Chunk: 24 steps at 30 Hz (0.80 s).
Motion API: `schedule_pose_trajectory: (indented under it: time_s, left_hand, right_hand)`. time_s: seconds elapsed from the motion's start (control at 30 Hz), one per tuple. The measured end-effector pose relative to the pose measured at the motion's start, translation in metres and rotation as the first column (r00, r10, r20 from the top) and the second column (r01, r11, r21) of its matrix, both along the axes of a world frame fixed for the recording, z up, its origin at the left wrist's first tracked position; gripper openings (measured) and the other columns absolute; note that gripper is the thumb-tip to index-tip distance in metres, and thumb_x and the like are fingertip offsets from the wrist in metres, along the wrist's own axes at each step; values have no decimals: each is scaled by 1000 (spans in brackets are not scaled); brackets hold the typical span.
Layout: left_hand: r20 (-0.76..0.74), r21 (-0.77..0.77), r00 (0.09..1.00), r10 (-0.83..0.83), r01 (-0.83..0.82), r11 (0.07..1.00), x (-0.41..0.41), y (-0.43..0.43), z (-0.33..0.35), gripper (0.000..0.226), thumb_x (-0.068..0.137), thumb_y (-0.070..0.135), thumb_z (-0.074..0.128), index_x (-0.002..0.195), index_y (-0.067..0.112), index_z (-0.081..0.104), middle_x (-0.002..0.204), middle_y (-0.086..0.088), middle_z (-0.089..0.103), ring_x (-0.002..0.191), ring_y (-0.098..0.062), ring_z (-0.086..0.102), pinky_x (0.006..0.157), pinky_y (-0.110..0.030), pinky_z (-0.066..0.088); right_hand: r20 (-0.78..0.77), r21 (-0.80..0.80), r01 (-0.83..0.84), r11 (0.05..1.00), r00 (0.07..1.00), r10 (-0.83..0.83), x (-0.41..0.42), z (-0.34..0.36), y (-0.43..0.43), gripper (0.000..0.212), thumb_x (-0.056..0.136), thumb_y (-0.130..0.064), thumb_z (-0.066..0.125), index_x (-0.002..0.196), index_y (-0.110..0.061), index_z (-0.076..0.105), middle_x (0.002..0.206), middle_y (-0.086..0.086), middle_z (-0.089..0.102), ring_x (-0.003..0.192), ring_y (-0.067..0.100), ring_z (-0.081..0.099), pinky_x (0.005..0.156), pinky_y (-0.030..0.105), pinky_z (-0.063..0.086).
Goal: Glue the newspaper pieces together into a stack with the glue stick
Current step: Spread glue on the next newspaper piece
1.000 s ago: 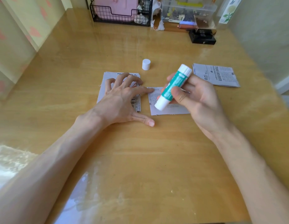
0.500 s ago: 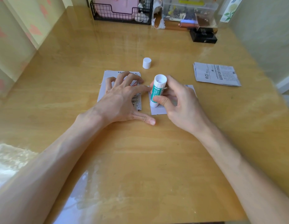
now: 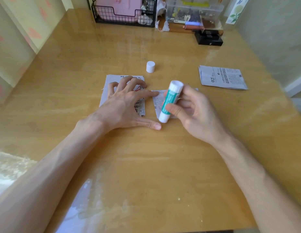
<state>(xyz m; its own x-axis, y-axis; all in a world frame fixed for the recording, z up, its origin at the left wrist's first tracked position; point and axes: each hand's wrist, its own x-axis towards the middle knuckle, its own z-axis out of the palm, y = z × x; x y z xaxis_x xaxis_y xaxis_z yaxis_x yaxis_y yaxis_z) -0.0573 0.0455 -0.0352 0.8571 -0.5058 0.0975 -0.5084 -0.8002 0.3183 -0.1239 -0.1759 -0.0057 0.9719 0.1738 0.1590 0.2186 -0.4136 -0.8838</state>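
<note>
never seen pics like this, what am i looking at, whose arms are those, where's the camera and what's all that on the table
No machine here: a person works with two bare hands. Every picture comes from one wide-angle camera worn on their head, looking forward and down, so the arms reach in from the bottom.

On the glossy wooden table lie three cut pieces of printed newspaper. The left hand, fingers spread, presses on the left newspaper piece, its forefinger reaching the middle newspaper piece. The right hand holds a white and green glue stick tilted over that middle piece; whether it touches the paper I cannot tell. The third newspaper piece lies apart at the right.

The small white round cap stands beyond the hands. At the far edge are a black wire basket and a clear plastic box.
</note>
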Motion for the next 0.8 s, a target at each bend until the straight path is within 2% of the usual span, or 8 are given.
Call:
schedule_pose_trajectory:
  time_s: [0.1, 0.2, 0.37, 0.5, 0.57, 0.63, 0.73, 0.8]
  left_hand:
    - [-12, -15, 1000, -9, 8, 1000, -3, 0, 2, 107, 52, 107, 39, 145, 55, 50, 147, 15, 39, 149, -14, 21, 117, -47, 14]
    - [-36, -88, 999, 26, -29, 996, -5, -2, 5, 85, 74, 100, 26, 140, 55, 55, 143, 20, 41, 147, -6, 21, 121, -46, 12]
    - [-46, -136, 998, 40, -46, 990, -4, -4, 2, 65, 89, 77, 20, 134, 55, 61, 139, 19, 45, 146, -6, 23, 119, -44, 10]
    - [-34, -146, 999, 41, -45, 988, -3, -5, 0, 60, 92, 72, 21, 133, 55, 62, 139, 19, 46, 146, -7, 24, 120, -45, 9]
    - [-40, -153, 998, 39, -45, 987, -2, -4, 1, 60, 94, 69, 19, 133, 55, 62, 138, 19, 45, 145, -7, 24, 120, -45, 9]
    - [-35, -149, 999, 41, -46, 988, -2, -4, 0, 59, 94, 71, 21, 133, 55, 62, 137, 19, 45, 145, -7, 24, 120, -46, 9]
    - [11, -127, 998, 56, -54, 990, -3, -6, -4, 59, 86, 79, 32, 131, 53, 62, 135, 19, 45, 145, -9, 27, 120, -47, 12]
    - [40, -107, 998, 57, -52, 993, -3, -6, -6, 63, 81, 84, 41, 131, 52, 61, 135, 16, 45, 145, -12, 29, 119, -48, 14]
  right_hand:
    - [31, 241, 137, 961, 988, -149, 5, 8, -8, 22, 101, -3, 67, 122, -6, 63, 110, 6, 75, 103, 16, 76, 88, 27, 59]
    - [44, 287, 194, 938, 976, -215, 8, 11, -11, 21, 103, -3, 65, 123, -3, 61, 115, 18, 73, 106, 25, 75, 91, 27, 57]
    - [-2, 381, 248, 891, 964, -267, 7, 9, -7, 21, 104, -7, 65, 124, -2, 63, 116, 15, 73, 107, 20, 74, 89, 29, 59]
    - [-89, 628, 302, 717, 944, -319, 7, 15, -13, 16, 106, -13, 62, 119, -4, 64, 107, 2, 72, 108, 18, 72, 96, 35, 58]
    - [-117, 693, 314, 650, 937, -328, 8, 16, -17, 14, 107, -13, 61, 118, -5, 65, 108, 1, 72, 111, 20, 71, 98, 35, 58]
    - [-115, 654, 316, 687, 939, -323, 8, 14, -20, 16, 107, -13, 61, 119, -4, 65, 111, 2, 72, 111, 18, 71, 96, 33, 58]
    - [-63, 410, 294, 864, 954, -294, 7, 8, -19, 21, 103, -9, 66, 124, -5, 64, 113, 3, 74, 106, 13, 74, 88, 27, 59]
    - [-6, 266, 235, 935, 970, -243, 6, 5, -15, 25, 101, -6, 69, 125, -4, 64, 115, 10, 73, 101, 10, 74, 85, 22, 57]
